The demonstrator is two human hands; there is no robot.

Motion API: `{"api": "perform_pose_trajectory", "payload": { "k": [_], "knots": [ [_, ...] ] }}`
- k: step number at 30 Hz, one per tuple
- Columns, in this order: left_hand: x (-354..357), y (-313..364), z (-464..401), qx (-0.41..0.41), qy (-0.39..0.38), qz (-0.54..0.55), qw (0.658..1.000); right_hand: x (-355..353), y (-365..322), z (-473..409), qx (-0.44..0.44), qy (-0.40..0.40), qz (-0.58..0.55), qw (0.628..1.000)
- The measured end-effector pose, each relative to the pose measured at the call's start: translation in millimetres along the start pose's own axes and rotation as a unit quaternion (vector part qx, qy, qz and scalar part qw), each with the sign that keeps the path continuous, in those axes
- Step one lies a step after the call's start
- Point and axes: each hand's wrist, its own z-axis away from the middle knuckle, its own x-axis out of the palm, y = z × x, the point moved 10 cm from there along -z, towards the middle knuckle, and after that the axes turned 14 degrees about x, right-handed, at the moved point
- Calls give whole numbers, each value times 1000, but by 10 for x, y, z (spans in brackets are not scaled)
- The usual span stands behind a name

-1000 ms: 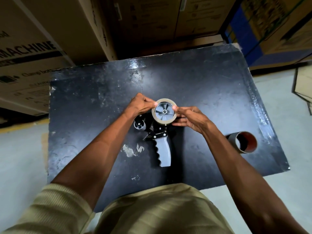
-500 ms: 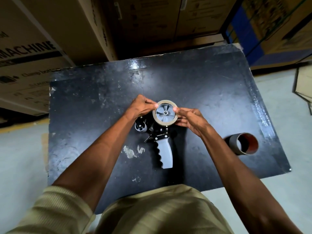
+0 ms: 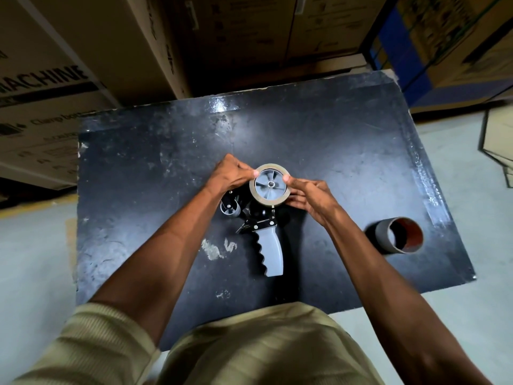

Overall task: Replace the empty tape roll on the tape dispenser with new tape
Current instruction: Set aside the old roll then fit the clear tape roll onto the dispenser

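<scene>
1. Against the earlier views almost nothing has shifted: both hands keep the same pinch on the tape roll (image 3: 269, 185), which sits on the dispenser's (image 3: 266, 232) grey hub.
2. The left hand (image 3: 231, 173) has its fingertips closed on the roll's left rim; the right hand (image 3: 309, 195) has its thumb and fingers clamped on the right rim.
3. The roll lies between the two sets of fingertips, the handle below them.
4. The brown core (image 3: 399, 236) lies well apart, right of the right hand on the black table (image 3: 138, 168).
5. The steady hold suggests seating the roll; whether it is the new tape is unclear.
</scene>
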Motion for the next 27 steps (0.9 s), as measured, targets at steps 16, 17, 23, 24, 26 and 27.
{"api": "perform_pose_trajectory", "payload": {
  "k": [16,17,23,24,26,27],
  "knots": [
    [-14,-138,6,-18,54,-7,998,-26,46,-82,3,29,-12,999],
    [-26,-121,8,-18,51,-10,998,-27,39,-85,5,29,-12,999],
    [31,-193,122,-14,32,36,999,9,75,-48,2,-3,5,1000],
    [38,-243,116,-17,36,35,999,13,86,-60,3,-8,3,1000],
    [41,-203,142,-14,39,28,999,19,84,-65,-1,-13,3,1000],
    [35,-179,151,-14,43,26,999,23,69,-67,-6,-16,9,1000]
  ]
}}
